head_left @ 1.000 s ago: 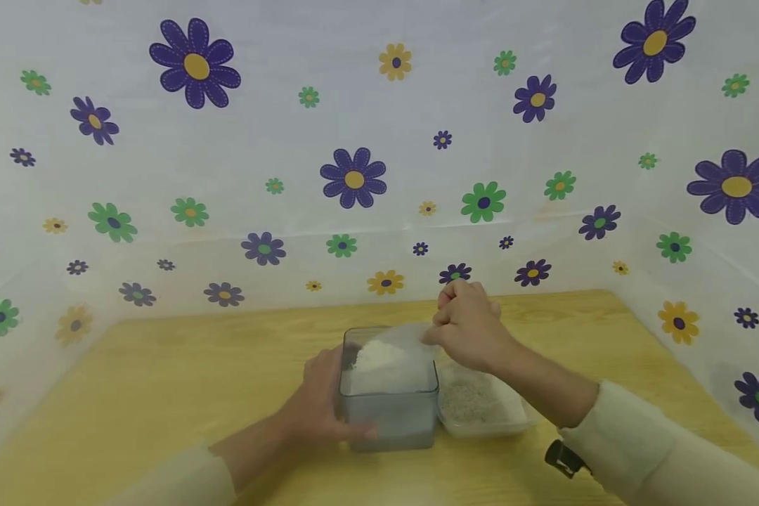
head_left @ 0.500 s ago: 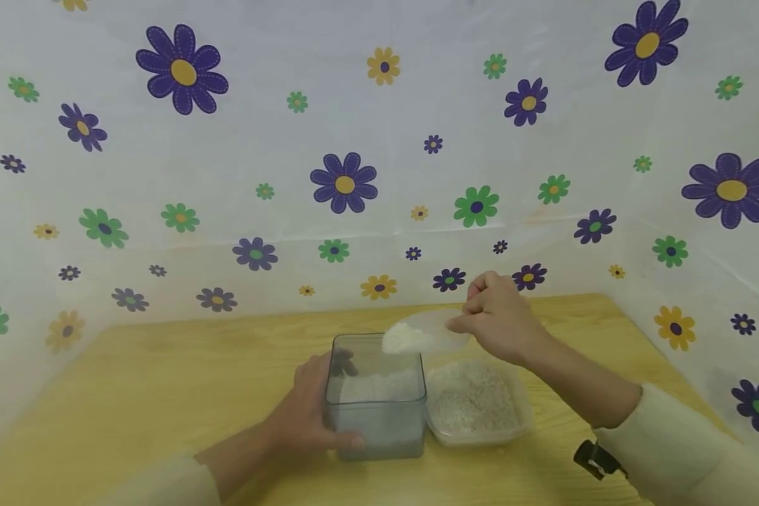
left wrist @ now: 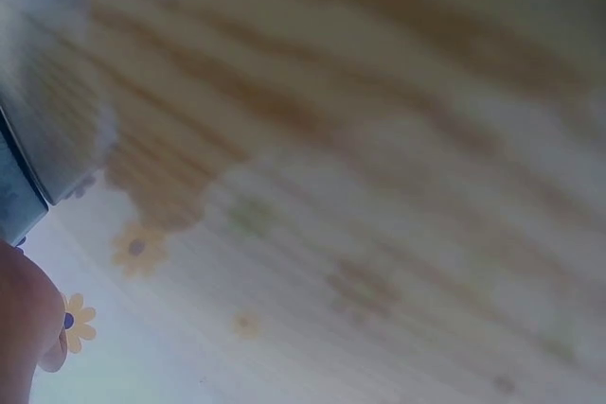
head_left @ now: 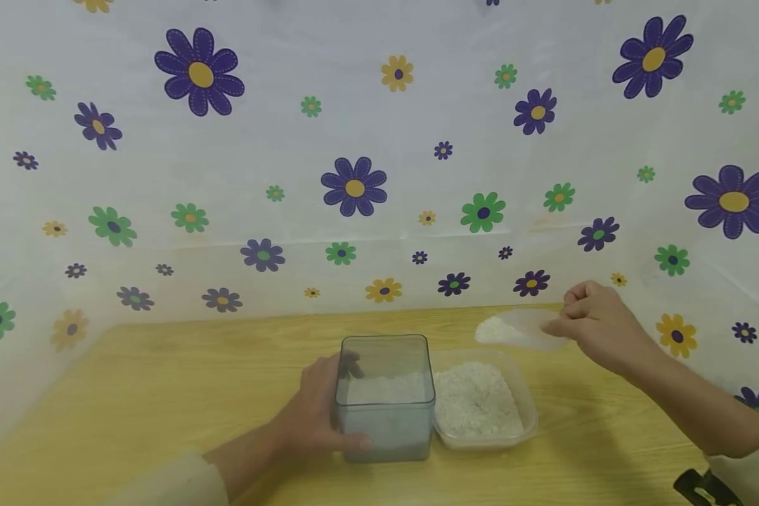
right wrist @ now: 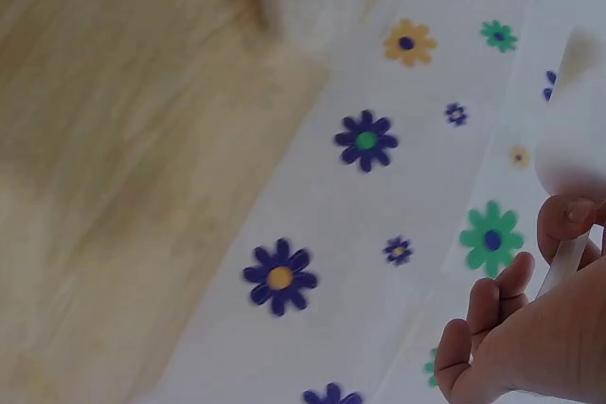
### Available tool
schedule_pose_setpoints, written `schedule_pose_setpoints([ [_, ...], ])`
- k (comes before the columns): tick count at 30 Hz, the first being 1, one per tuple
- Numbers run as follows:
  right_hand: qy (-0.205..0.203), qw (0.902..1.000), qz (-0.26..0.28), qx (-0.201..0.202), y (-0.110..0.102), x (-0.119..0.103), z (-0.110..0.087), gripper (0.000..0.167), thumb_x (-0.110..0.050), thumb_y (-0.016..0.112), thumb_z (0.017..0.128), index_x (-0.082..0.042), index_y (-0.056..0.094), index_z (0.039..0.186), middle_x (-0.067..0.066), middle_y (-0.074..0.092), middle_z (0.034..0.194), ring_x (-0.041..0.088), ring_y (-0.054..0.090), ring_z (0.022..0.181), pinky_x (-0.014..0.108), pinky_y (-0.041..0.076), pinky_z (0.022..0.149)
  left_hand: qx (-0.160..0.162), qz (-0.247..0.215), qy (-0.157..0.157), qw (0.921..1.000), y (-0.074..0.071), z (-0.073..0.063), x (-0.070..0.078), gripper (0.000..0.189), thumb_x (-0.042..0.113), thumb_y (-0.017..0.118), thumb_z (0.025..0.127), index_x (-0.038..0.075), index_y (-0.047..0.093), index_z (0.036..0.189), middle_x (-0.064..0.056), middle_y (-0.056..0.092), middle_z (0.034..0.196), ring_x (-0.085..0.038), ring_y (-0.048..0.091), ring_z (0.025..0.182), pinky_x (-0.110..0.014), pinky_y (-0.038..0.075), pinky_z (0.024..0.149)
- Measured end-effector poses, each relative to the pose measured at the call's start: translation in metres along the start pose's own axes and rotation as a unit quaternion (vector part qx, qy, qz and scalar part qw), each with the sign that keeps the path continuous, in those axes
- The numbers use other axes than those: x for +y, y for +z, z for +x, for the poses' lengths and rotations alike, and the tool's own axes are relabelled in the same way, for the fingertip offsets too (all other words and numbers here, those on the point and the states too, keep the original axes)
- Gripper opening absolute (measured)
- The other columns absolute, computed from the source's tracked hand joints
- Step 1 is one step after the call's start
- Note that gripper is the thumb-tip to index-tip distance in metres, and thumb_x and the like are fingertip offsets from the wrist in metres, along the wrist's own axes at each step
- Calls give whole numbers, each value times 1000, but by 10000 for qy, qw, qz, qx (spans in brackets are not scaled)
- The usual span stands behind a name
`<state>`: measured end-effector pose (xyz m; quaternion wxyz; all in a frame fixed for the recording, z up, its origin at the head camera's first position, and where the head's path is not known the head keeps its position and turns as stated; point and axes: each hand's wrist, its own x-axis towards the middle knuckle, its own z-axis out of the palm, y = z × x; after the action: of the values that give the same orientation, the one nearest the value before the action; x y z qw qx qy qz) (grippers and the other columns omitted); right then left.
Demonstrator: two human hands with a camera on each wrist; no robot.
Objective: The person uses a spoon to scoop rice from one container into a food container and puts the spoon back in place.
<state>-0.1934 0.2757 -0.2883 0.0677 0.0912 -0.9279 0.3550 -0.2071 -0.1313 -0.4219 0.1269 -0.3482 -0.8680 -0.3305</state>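
Observation:
My left hand (head_left: 316,411) grips the left side of a square, smoky see-through container (head_left: 386,432), its thumb across the front wall. White powder (head_left: 386,388) lies inside, well below the rim. In the head view my right hand (head_left: 604,330) pinches a translucent plastic scoop (head_left: 534,329), held in the air behind and right of the containers. A small heap of white powder sits on the scoop's left end. The right wrist view shows the scoop's pale blade (right wrist: 576,130) above the curled fingers. Only part of the left hand appears in the left wrist view.
A clear shallow plastic tub (head_left: 528,422) heaped with whitish, clumpy powder (head_left: 477,404) stands against the container's right side. Both rest on a wood-grain table (head_left: 183,379). A white flower-print sheet (head_left: 278,140) hangs behind and along the sides.
The scoop rose out of the square container carrying white powder, then moved right with my right hand, past the tub. My left hand stays on the container.

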Motion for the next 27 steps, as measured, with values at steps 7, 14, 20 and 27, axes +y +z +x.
schedule_pose_setpoints([
  [7, 78, 9977, -677, 56, -1, 41, -11, 44, -21, 69, 93, -11, 39, 61, 8, 43, 88, 20, 39, 76, 34, 34, 66, 7, 19, 15, 10000, 0, 1, 2, 97, 71, 76, 69, 12, 40, 139, 3, 54, 121, -12, 44, 109, -54, 29, 98],
  [14, 56, 9924, -1227, 75, 3, 67, -15, 47, -24, 70, 91, -13, 42, 55, 9, 52, 92, 25, 48, 86, 39, 37, 69, 34, 19, 19, 10000, 2, 1, 2, 97, 68, 77, 70, 10, 41, 138, 1, 54, 121, -13, 44, 109, -53, 31, 96],
  [20, -112, 9866, -1628, 83, 7, 72, -18, 36, -26, 69, 91, -11, 60, 59, 11, 55, 98, 42, 47, 104, 65, 36, 74, 43, -28, -1, 10000, 1, 1, 3, 96, 68, 77, 69, 10, 41, 137, 1, 54, 121, -13, 44, 109, -54, 30, 97],
  [27, -399, 9826, -1808, 131, 4, 69, -23, 33, -24, 71, 89, -14, 59, 60, 6, 51, 95, 45, 44, 104, 62, 34, 72, -11, -50, -45, 10000, 0, 1, 5, 97, 67, 78, 69, 10, 41, 138, 2, 54, 121, -13, 44, 111, -56, 28, 99],
])
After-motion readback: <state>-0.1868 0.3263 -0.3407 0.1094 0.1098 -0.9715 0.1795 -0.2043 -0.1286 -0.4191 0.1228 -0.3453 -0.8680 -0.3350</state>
